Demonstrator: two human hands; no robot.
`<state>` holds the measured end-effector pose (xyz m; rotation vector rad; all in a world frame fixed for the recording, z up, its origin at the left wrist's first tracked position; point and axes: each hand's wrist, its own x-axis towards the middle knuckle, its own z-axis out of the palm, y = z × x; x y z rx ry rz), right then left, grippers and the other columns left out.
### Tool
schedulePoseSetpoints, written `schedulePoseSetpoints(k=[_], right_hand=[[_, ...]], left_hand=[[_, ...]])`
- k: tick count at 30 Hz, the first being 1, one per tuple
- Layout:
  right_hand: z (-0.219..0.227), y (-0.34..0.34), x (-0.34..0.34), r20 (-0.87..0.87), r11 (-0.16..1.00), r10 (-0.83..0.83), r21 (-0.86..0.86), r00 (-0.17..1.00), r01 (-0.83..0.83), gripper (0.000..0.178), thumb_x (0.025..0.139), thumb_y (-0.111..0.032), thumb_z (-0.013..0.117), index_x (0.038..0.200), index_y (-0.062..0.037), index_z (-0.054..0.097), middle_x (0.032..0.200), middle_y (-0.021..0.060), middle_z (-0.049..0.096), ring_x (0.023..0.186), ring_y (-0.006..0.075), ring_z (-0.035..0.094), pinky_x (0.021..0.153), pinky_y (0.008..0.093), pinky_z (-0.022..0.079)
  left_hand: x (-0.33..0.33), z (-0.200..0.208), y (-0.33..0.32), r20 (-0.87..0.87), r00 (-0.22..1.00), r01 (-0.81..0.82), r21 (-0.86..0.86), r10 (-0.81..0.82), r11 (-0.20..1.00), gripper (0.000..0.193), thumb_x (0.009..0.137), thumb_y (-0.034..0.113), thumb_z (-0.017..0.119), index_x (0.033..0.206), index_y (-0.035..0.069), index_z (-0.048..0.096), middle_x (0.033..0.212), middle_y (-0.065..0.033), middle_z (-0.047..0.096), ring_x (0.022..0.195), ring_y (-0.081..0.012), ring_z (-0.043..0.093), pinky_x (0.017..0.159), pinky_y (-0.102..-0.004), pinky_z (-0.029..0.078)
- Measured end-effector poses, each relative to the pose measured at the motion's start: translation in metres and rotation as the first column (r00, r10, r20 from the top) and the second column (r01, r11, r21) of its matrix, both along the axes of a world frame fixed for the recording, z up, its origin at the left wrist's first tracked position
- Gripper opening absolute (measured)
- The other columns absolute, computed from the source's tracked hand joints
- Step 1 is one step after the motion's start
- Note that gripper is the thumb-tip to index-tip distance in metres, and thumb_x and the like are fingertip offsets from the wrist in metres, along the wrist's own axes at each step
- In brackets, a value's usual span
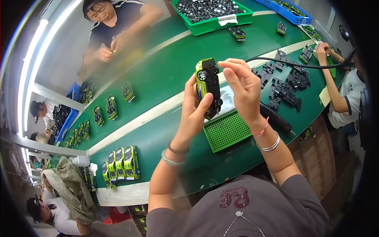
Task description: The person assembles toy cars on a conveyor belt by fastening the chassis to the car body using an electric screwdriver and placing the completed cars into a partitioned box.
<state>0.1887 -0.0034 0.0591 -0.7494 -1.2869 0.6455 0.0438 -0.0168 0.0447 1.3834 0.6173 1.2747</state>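
My left hand (194,112) is closed around a toy car (212,85), holding it above the green bench on its side. The car has a bright green body, and its black chassis and wheels are turned toward my right hand. My right hand (245,85) is raised just right of the car, fingers stretched and slightly curled, with nothing visible in them. Its fingertips come close to the car's upper end; I cannot tell whether they touch. Beneath my hands lies a green perforated tray (228,134). A black electric screwdriver (275,119) rests beside my right wrist.
Black chassis pieces (285,87) are heaped at the right, under a black cable (304,64). Finished-looking green cars (122,164) stand in a row at left. A green bin (221,19) of small wheeled parts sits on the far belt (169,63). Several co-workers sit around.
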Motion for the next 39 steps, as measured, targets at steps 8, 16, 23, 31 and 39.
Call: schedulePoseSetpoints(k=[8, 16, 23, 31, 39], right_hand=[[0.004, -0.007, -0.005, 0.405, 0.933, -0.288, 0.322, 0.868, 0.160, 0.022, 0.086, -0.004, 0.050, 0.101, -0.0040, 0.066, 0.112, 0.0143, 0.058, 0.110, 0.0306, 0.051, 0.094, 0.0373, 0.039], [-0.005, -0.005, 0.012, 0.286, 0.959, -0.178, 0.264, 0.941, 0.101, 0.021, 0.080, 0.000, 0.050, 0.096, -0.0019, 0.064, 0.108, 0.0153, 0.059, 0.105, 0.0294, 0.055, 0.091, 0.0375, 0.042], [-0.021, -0.021, 0.030, 0.409, 0.984, -0.020, 0.170, 0.912, -0.055, 0.036, 0.089, -0.015, 0.049, 0.121, 0.0017, 0.051, 0.120, 0.0203, 0.056, 0.103, 0.0267, 0.058, 0.098, 0.0389, 0.037], [-0.020, -0.024, 0.036, 0.386, 0.984, 0.029, 0.152, 0.922, -0.095, 0.043, 0.093, -0.036, 0.047, 0.115, 0.0007, 0.053, 0.105, 0.0165, 0.061, 0.111, 0.0294, 0.050, 0.102, 0.0405, 0.030], [-0.004, -0.018, 0.030, 0.390, 0.947, -0.115, 0.320, 0.913, -0.017, 0.049, 0.092, -0.047, 0.043, 0.102, -0.0010, 0.056, 0.076, 0.0079, 0.061, 0.095, 0.0297, 0.058, 0.099, 0.0420, 0.033]], left_hand=[[0.003, -0.002, -0.001, 0.048, 0.998, 0.029, -0.013, -0.029, 0.999, 0.058, 0.092, 0.014, 0.052, 0.141, 0.003, 0.021, 0.126, -0.0112, 0.046, 0.115, -0.0175, 0.047, 0.097, -0.0312, 0.039], [0.001, -0.001, -0.002, 0.042, 0.994, 0.103, 0.011, -0.104, 0.995, 0.061, 0.090, 0.011, 0.055, 0.141, 0.001, 0.022, 0.127, -0.0126, 0.046, 0.115, -0.0180, 0.048, 0.097, -0.0312, 0.039], [-0.008, -0.001, 0.003, 0.282, 0.956, 0.146, -0.231, -0.077, 0.962, 0.054, 0.096, 0.026, 0.043, 0.140, 0.005, 0.023, 0.127, -0.0187, 0.049, 0.106, -0.0279, 0.058, 0.091, -0.0384, 0.048], [-0.013, -0.005, 0.008, 0.367, 0.917, 0.258, -0.250, -0.155, 0.933, 0.052, 0.097, 0.031, 0.038, 0.140, 0.005, 0.025, 0.127, -0.0231, 0.048, 0.103, -0.0305, 0.059, 0.085, -0.0377, 0.051], [-0.015, -0.005, 0.011, 0.412, 0.887, 0.322, -0.236, -0.206, 0.917, 0.053, 0.093, 0.028, 0.046, 0.137, 0.004, 0.028, 0.121, -0.0186, 0.053, 0.099, -0.0263, 0.060, 0.085, -0.0370, 0.051]])
